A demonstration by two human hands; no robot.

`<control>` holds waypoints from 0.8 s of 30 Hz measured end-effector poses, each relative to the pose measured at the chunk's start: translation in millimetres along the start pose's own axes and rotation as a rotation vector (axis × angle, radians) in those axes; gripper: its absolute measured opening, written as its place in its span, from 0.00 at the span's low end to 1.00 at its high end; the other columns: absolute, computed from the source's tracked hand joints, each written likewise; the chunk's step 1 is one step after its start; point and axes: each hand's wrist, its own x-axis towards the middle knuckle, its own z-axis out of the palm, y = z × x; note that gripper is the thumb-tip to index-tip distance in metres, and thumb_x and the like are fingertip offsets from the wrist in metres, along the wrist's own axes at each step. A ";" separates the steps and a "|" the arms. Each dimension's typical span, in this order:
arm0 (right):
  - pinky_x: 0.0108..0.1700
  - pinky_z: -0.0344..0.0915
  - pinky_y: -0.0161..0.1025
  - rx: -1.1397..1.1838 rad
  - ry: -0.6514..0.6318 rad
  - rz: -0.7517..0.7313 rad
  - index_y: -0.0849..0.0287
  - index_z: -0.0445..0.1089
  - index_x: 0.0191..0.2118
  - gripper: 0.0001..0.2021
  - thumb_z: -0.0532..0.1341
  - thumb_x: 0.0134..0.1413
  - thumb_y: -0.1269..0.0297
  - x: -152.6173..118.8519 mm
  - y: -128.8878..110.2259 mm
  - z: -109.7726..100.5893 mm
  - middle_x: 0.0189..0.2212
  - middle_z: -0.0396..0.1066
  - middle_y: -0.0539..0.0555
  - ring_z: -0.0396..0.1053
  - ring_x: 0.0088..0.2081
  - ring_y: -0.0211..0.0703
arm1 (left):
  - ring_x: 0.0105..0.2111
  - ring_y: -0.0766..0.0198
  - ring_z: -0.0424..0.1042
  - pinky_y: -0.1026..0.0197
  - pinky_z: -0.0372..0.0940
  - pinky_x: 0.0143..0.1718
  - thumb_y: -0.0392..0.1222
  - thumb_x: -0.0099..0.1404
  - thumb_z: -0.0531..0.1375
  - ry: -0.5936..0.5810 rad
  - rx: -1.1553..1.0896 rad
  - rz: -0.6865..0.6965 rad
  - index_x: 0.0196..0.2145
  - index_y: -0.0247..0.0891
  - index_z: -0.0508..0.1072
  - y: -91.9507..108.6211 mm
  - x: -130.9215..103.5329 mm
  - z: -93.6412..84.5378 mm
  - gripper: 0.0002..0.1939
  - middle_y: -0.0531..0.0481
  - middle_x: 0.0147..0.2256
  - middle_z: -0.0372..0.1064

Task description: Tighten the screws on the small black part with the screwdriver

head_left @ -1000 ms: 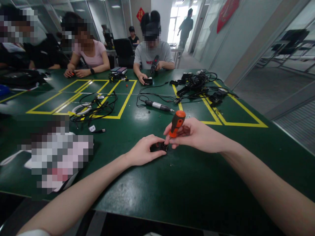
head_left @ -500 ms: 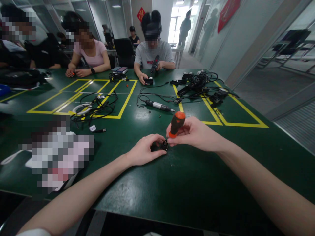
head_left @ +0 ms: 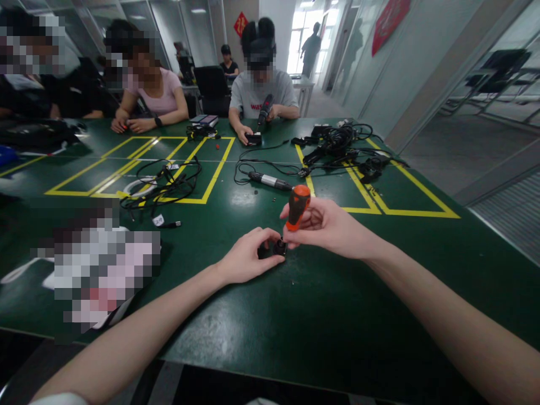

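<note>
My left hand [head_left: 248,256] rests on the green table, its thumb and fingers closed around a small black part [head_left: 279,247] with a round opening on top. Much of that part is hidden by the fingers. In my right hand [head_left: 329,228] is a screwdriver [head_left: 299,205] with a dark and orange handle, held nearly upright just above the black part. Its tip is at the part's upper side, too small to tell whether it touches.
Beyond my hands lies a silver-and-black electric screwdriver [head_left: 270,180] with its cord. Tangled black cables [head_left: 337,143] lie back right, more cables [head_left: 169,183] at left. A pixelated pale item [head_left: 105,264] is near my left forearm. A co-worker [head_left: 264,90] holds a power tool opposite.
The screwdriver has moved slightly left and is more upright, over the black part, with my right hand moving along. My left hand has hardly moved.
</note>
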 end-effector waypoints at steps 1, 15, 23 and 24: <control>0.37 0.77 0.38 -0.019 0.009 -0.003 0.59 0.71 0.39 0.22 0.79 0.40 0.59 0.2 -0.3 1.2 0.29 0.78 0.48 0.79 0.31 0.41 | 0.39 0.60 0.70 0.56 0.66 0.44 0.48 0.66 0.66 -0.003 0.002 0.002 0.47 0.40 0.74 0.1 0.0 0.1 0.15 0.48 0.42 0.74; 0.40 0.77 0.40 -0.007 0.003 0.051 0.61 0.75 0.37 0.20 0.80 0.39 0.61 -0.1 -1.2 0.7 0.29 0.79 0.50 0.79 0.32 0.41 | 0.38 0.60 0.69 0.57 0.65 0.43 0.44 0.63 0.66 0.004 0.024 0.035 0.43 0.39 0.75 2.2 0.6 -3.0 0.11 0.50 0.38 0.72; 0.39 0.78 0.40 0.011 -0.033 0.003 0.58 0.70 0.47 0.24 0.77 0.47 0.59 -1.6 2.3 0.6 0.34 0.81 0.52 0.81 0.33 0.44 | 0.38 0.60 0.69 0.57 0.65 0.44 0.43 0.62 0.66 0.016 0.013 0.044 0.43 0.39 0.74 1.6 1.0 -1.4 0.12 0.50 0.39 0.73; 0.38 0.78 0.40 0.012 -0.026 -0.003 0.58 0.69 0.47 0.25 0.78 0.46 0.59 -1.9 2.7 1.5 0.33 0.80 0.51 0.81 0.32 0.44 | 0.38 0.60 0.69 0.57 0.65 0.43 0.43 0.63 0.66 0.016 0.013 0.040 0.43 0.39 0.74 1.2 0.9 -1.0 0.12 0.50 0.39 0.73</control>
